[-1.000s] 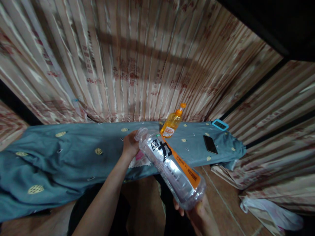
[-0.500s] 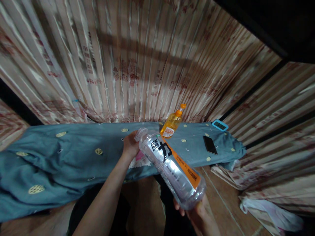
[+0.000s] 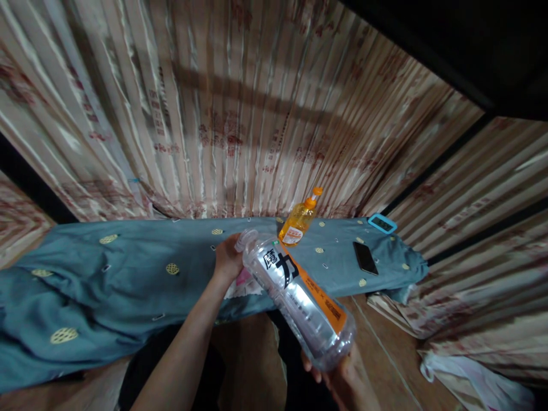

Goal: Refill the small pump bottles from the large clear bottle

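A large clear plastic bottle (image 3: 299, 299) with a silver and orange label is held tilted between my two hands, its neck at the upper left and its base at the lower right. My left hand (image 3: 228, 260) is closed at the bottle's neck, fingers partly hidden behind it. Under the base, my right hand (image 3: 338, 371) supports the bottle with curled fingers. Just beyond the bottle, a pump bottle of yellow-orange liquid (image 3: 297, 222) stands on the cloth. A pink and white packet or cloth (image 3: 243, 285) lies partly hidden behind the clear bottle.
A grey-green cloth with pineapple prints (image 3: 141, 251) covers the long narrow surface. On its right side lie a dark phone (image 3: 365, 258) and a blue-framed digital clock (image 3: 382, 223). Pleated curtains (image 3: 240, 114) hang behind and at the right. A white plastic bag (image 3: 471, 377) is at the lower right.
The view has shifted slightly, so the surface sits a little lower. Both hands keep their hold on the clear bottle, which stays in nearly the same pose.
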Available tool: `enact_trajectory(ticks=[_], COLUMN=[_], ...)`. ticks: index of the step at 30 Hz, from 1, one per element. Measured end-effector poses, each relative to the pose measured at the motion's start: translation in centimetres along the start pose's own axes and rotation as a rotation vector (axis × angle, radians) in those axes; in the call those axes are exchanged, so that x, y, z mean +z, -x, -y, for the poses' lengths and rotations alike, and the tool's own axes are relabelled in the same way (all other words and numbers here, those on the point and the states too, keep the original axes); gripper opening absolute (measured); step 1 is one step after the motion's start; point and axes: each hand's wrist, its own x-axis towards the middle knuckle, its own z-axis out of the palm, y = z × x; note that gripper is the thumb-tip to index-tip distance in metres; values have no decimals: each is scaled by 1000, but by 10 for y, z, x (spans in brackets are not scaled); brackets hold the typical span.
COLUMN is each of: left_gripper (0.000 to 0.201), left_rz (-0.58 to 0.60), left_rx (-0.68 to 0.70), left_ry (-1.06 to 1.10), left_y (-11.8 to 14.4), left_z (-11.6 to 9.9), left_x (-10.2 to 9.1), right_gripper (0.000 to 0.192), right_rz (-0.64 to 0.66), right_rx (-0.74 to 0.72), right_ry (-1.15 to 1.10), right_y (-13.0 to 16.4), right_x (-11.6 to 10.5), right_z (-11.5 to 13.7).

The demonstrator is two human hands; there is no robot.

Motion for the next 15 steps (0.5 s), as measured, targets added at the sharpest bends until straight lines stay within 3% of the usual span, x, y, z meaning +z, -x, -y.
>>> enact_trajectory(ticks=[15], left_gripper=[30], left_rz=[-21], left_rx=[-23], left_ry=[41], left_y=[3], left_z=[6], left_x=[1], right_gripper=[66], right_rz=[47], right_rx=[-14], right_ry=[-30], right_y=[-3], right_x=[-11], right_z=[-7])
